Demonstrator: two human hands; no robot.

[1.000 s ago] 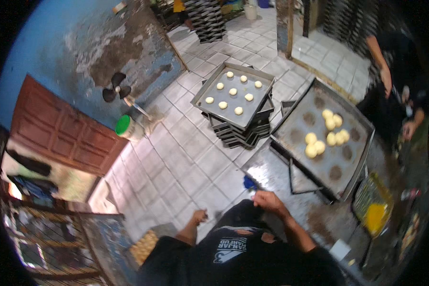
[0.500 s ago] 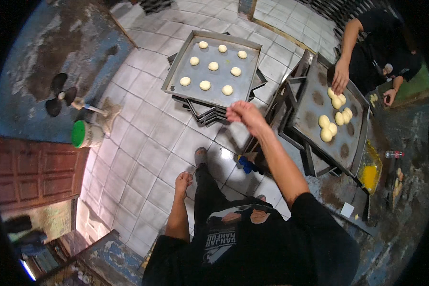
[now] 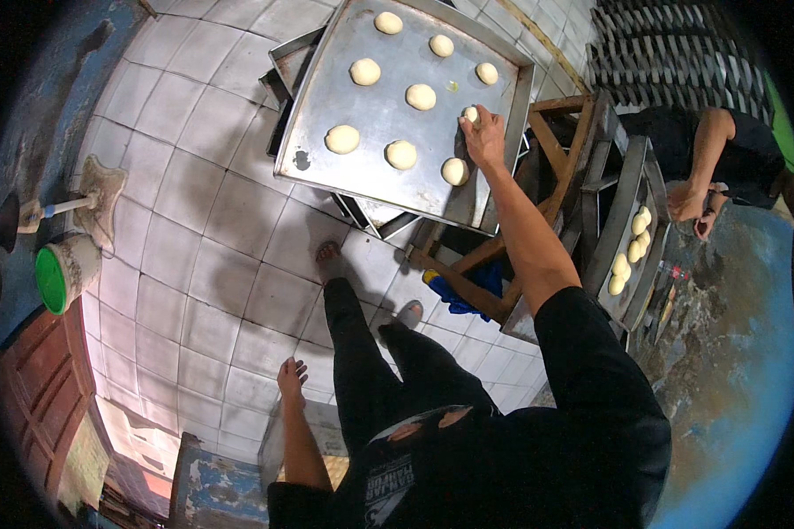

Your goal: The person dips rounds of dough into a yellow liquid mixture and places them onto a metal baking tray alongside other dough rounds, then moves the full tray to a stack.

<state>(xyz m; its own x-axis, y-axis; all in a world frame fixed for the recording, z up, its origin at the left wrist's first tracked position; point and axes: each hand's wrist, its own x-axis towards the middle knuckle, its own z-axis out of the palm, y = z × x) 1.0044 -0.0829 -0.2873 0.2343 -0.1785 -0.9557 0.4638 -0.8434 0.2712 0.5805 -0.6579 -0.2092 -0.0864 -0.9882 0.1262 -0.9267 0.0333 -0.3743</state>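
Right hand (image 3: 486,143) grasping dough ball (image 3: 470,115), metal tray (image 3: 366,110) beneath

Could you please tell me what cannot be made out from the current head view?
- Part of the dough ball at the right hand: covered by its fingers, so grip or mere touch is unclear.
- Upper tray's far edge: partly cut off by the picture's top edge.
- Lower trays' insides: mostly hidden beneath the upper tray.
- Blue item: partly behind the wooden frame.
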